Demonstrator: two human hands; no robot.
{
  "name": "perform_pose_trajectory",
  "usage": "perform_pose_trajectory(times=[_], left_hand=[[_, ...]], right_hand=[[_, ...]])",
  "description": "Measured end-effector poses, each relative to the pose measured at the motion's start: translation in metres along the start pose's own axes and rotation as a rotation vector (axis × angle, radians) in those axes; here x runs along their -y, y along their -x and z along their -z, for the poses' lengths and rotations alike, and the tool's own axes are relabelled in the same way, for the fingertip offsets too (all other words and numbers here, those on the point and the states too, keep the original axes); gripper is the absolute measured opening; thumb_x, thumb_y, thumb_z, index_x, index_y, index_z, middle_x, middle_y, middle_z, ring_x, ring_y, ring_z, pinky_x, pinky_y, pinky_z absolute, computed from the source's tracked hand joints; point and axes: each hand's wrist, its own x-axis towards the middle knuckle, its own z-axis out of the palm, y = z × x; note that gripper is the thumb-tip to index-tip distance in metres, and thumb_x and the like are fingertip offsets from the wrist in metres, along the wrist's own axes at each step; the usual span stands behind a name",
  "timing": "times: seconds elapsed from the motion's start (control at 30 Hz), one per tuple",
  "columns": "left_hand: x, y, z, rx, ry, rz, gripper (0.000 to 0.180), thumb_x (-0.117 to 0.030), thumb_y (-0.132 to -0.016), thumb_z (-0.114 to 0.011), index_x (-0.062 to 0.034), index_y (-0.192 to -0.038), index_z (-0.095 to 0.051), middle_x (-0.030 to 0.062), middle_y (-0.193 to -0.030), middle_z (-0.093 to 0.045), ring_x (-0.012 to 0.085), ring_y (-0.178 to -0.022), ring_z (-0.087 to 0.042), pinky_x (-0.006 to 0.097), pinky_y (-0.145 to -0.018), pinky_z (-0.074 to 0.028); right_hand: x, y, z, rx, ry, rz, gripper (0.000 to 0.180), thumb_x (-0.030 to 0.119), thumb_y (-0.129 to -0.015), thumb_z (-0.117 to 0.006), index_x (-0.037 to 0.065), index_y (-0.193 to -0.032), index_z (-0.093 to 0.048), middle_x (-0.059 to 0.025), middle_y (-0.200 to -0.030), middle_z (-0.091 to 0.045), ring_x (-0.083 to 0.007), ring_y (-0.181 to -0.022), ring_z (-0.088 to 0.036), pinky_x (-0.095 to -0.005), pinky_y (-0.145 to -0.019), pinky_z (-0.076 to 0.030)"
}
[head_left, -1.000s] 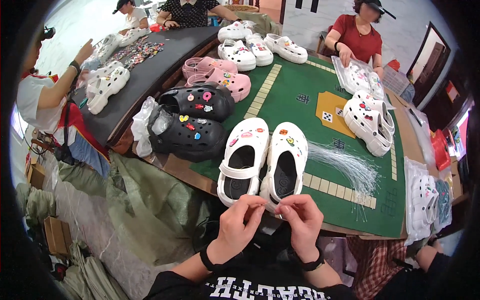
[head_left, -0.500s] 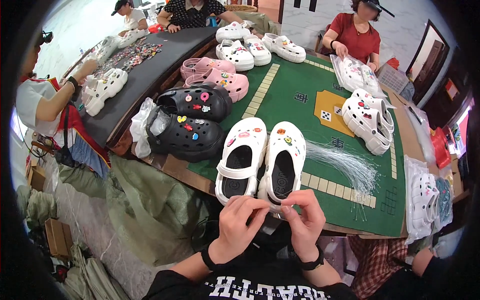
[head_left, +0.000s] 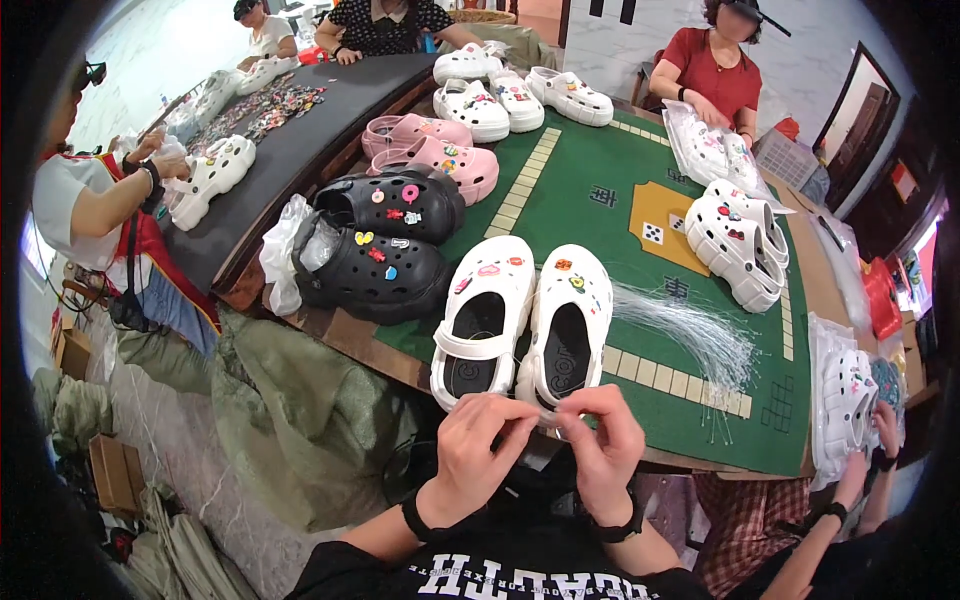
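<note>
The left hand (head_left: 478,450) and right hand (head_left: 602,447) pinch together a thin clear plastic strand (head_left: 548,417), just in front of the heels of two smooth white foam clogs (head_left: 525,320) on the green felt table (head_left: 600,215). Compared with before, the hands stay close together, almost unmoved.

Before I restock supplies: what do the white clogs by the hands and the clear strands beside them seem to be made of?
White clogs: likely moulded foam or soft plastic, matte, with thick one-piece walls, rounded edges and small coloured charms on top. Clear strands: probably thin plastic filament, translucent and glossy, lying fanned on the green table mat, which looks like felt or printed cloth.
</note>
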Motion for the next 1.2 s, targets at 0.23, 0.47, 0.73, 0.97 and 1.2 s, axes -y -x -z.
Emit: perform_pose_trajectory(times=[0.23,0.47,0.73,0.97,1.2], left_hand=[[-0.001,0.0,0.0,0.002,0.016,0.013,0.015,0.004,-0.077,-0.075,-0.0027,-0.088,-0.068,0.0086,-0.078,-0.064,0.0232,-0.068,-0.061,0.033,-0.063,-0.047],[0.003,0.0,-0.002,-0.014,0.013,-0.025,0.015,0.004,-0.077,-0.075,-0.0032,-0.088,-0.068,0.0085,-0.077,-0.064,0.0234,-0.068,-0.061,0.033,-0.062,-0.047],[0.002,0.0,-0.001,-0.006,-0.006,-0.033,0.016,0.001,-0.077,-0.075,-0.0045,-0.089,-0.066,0.0066,-0.079,-0.065,0.0255,-0.07,-0.063,0.036,-0.068,-0.048],[0.002,0.001,0.001,0.019,-0.026,0.012,0.015,0.001,-0.078,-0.074,-0.0046,-0.089,-0.066,0.007,-0.078,-0.064,0.0267,-0.07,-0.063,0.037,-0.067,-0.048],[0.003,0.0,-0.002,0.007,0.005,-0.002,0.013,0.003,-0.078,-0.074,-0.0031,-0.087,-0.068,0.0084,-0.077,-0.064,0.0222,-0.067,-0.061,0.033,-0.06,-0.047]], right_hand=[[0.002,-0.001,0.0,0.026,0.022,0.007,0.015,-0.004,-0.083,-0.071,0.0,-0.098,-0.07,-0.0095,-0.089,-0.066,-0.0188,-0.079,-0.062,-0.0298,-0.071,-0.05],[0.002,-0.001,-0.001,0.07,0.019,0.01,0.011,-0.004,-0.084,-0.07,-0.003,-0.094,-0.067,-0.0094,-0.087,-0.065,-0.0187,-0.078,-0.062,-0.0303,-0.071,-0.049],[-0.002,-0.001,0.003,0.001,0.053,0.023,0.014,-0.003,-0.081,-0.073,0.0,-0.093,-0.068,-0.0106,-0.089,-0.066,-0.0212,-0.081,-0.064,-0.0306,-0.072,-0.05],[-0.005,0.0,0.006,-0.128,-0.057,-0.075,0.009,-0.004,-0.083,-0.07,-0.001,-0.091,-0.066,-0.0121,-0.092,-0.065,-0.0194,-0.081,-0.063,-0.0296,-0.073,-0.049],[-0.002,0.001,0.005,-0.106,-0.068,-0.114,0.013,-0.001,-0.082,-0.074,0.0,-0.093,-0.066,-0.0118,-0.092,-0.066,-0.0236,-0.083,-0.065,-0.0318,-0.073,-0.05]])
